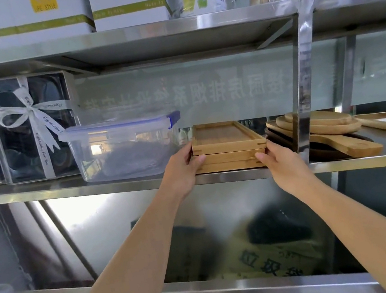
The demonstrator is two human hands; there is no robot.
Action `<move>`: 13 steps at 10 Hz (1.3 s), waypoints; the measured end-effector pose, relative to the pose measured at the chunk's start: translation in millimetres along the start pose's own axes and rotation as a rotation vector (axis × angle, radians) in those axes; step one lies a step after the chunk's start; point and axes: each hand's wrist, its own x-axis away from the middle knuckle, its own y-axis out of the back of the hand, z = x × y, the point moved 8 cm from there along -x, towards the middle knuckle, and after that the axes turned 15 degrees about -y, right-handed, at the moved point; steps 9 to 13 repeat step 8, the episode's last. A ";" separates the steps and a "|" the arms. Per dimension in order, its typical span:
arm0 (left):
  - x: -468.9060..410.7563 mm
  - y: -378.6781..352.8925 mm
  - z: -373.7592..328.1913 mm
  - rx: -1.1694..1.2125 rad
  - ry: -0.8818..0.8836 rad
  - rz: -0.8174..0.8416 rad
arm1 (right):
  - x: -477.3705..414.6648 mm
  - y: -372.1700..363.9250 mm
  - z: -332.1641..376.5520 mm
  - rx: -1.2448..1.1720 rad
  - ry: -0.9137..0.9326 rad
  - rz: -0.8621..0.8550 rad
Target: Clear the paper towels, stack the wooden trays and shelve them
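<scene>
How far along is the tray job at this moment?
Stacking looks done: the wooden trays sit piled on the steel shelf. In hand: left hand and right hand grip the stack's ends. Left: letting go. No paper towels show here.

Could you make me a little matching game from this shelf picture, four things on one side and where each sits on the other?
Things:
1. stacked wooden trays
2. clear plastic container
3. white boxes
4. round wooden boards

Places:
A. on the top shelf
B. right of the steel post
C. held at their near corners by the left hand and right hand
D. on the middle shelf, just left of the trays

Pairs: 1-C, 2-D, 3-A, 4-B
</scene>
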 end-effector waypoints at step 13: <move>20.5 10.8 -6.9 -0.199 0.044 -0.087 | 14.2 19.7 7.7 0.065 -0.044 -0.007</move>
